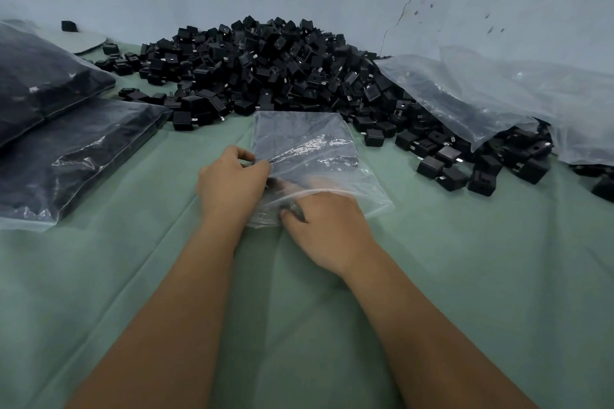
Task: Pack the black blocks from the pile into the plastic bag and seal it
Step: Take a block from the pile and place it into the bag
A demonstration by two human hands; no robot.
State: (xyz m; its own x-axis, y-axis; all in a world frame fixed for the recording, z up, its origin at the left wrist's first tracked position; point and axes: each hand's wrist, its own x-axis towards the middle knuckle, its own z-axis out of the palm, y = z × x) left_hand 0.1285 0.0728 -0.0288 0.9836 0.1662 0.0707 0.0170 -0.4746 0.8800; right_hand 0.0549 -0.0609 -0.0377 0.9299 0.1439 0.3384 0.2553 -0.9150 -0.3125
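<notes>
A clear plastic bag [309,143] lies flat on the green cloth, its mouth toward me. My left hand [232,186] pinches the upper edge of the mouth at the bag's left side. My right hand [329,226] reaches into the mouth, its fingers under the plastic and curled round a black block [295,209] that is partly hidden. The big pile of black blocks [265,70] sits just beyond the bag against the wall.
Two filled, flat bags of black blocks [66,149] lie at the left. Several empty clear bags [481,93] are draped over blocks at the right. Loose blocks [465,163] are scattered right of my bag. The green cloth [133,276] covers the table.
</notes>
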